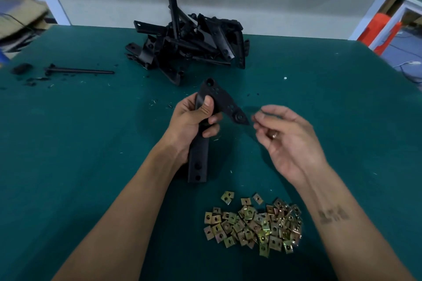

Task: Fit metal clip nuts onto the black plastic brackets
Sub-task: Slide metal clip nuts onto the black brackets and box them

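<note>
The black bracket (206,121) is up off the green table (342,98), in the middle of the view, held in the left hand (194,121). The fingers and thumb wrap tight around its long arm, so the pointed end with a hole sticks out to the right. I think it is held this way so that end is free for a clip nut. The right hand (290,139) is just beside that pointed end, not touching it. Its fingers are curled in close together, and something shiny shows between them, maybe a clip nut, but it is too small and blurry to tell if the hand holds anything. The pile of clip nuts (253,223) lies near the person, just below the right hand, so it is easy to reach. A heap of more brackets (189,39) sits at the far side of the table, well apart from the hands. A thin black rod (80,71) lies far to the left, with little black bits around it. There is dark writing on the right forearm (333,214), but it is too blurry to read.
</note>
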Demonstrator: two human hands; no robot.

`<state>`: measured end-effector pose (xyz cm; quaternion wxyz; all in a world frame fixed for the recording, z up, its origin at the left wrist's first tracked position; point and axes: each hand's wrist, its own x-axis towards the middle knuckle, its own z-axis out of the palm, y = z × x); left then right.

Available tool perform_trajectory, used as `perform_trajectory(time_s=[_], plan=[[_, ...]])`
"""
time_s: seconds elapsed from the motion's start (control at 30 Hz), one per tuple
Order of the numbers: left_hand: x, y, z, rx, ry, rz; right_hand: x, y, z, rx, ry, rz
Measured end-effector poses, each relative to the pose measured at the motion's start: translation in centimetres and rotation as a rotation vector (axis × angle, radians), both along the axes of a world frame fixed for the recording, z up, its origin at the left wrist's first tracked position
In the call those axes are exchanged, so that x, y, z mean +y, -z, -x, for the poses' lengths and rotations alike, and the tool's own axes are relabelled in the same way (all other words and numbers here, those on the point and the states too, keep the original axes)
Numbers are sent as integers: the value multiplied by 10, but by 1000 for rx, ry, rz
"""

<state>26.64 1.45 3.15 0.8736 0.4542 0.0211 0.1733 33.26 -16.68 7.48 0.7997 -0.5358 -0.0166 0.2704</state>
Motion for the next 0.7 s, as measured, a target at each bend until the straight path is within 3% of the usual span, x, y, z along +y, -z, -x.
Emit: perform_trajectory(time_s=[0.17,0.7], plan=[[1,-1,3,-8,-36,-74,33,1,0,-20,4,-149],[-9,-3,1,67,-30,-136,30,16,6,-62,66,-139]])
